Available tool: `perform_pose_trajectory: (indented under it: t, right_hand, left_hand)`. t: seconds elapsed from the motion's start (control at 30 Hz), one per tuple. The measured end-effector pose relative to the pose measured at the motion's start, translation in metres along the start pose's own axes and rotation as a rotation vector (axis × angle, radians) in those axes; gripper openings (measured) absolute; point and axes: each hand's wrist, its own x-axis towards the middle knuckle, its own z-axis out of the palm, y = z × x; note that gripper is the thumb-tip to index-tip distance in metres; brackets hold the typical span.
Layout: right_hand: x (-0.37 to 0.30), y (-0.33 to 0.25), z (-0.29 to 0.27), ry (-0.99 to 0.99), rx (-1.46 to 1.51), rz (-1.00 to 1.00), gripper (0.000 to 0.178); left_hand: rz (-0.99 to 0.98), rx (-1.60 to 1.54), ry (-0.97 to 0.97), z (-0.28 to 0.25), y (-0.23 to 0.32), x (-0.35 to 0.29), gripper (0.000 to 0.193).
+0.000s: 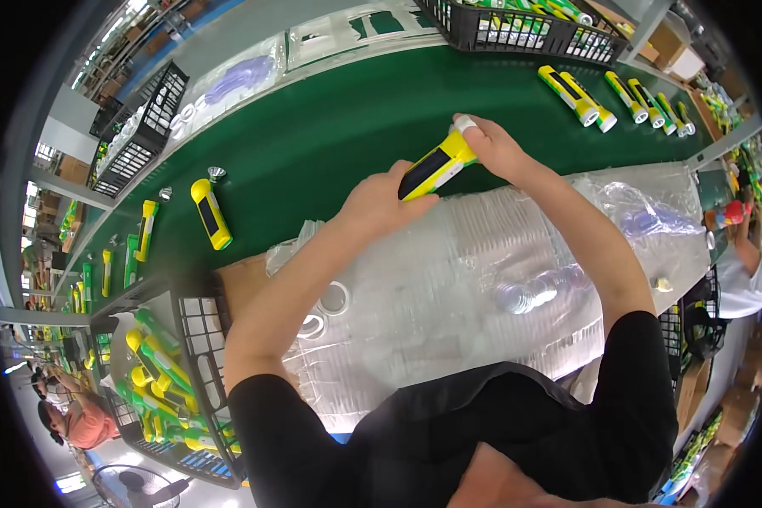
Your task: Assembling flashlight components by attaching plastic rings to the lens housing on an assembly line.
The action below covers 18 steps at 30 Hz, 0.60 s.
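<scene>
A yellow flashlight [443, 166] with a long black panel is tilted up to the right above the green conveyor belt [313, 110]. My left hand [379, 201] is closed round its lower end. At the upper right end, my right hand [493, 149] grips a white ring-like cap [464, 124], its fingers wrapped over it. Whether the cap is fully seated cannot be seen. Below my hands lies a plastic-covered stack of clear sheets or trays [449, 271]. White rings [335, 298] rest on its left part.
Several yellow flashlights [567, 95] lie on the belt at the far right, another [210, 214] at the left beside a small silver reflector [217, 173]. A black crate [182, 339] of green and yellow flashlights stands at my left, another crate [533, 34] beyond the belt. Co-workers [80, 419] sit at the left.
</scene>
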Motion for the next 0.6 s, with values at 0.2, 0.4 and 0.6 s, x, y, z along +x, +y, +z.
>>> perform_pose_trajectory:
  t: [0.2, 0.4, 0.6]
  right_hand:
    - [0.069, 0.122, -0.057, 0.600, -0.509, -0.162, 0.039]
    - [0.050, 0.202, -0.173, 0.757, -0.649, 0.284, 0.056]
    - [0.008, 0.044, -0.074, 0.515, -0.665, -0.460, 0.029]
  left_hand:
    - [0.120, 0.664, 0.813, -0.099, -0.102, -0.008, 0.067]
    - [-0.766, 0.626, 0.806, -0.149, -0.239, -0.069, 0.081]
    - [-0.213, 0.390, 0.947, -0.122, -0.193, -0.045, 0.059]
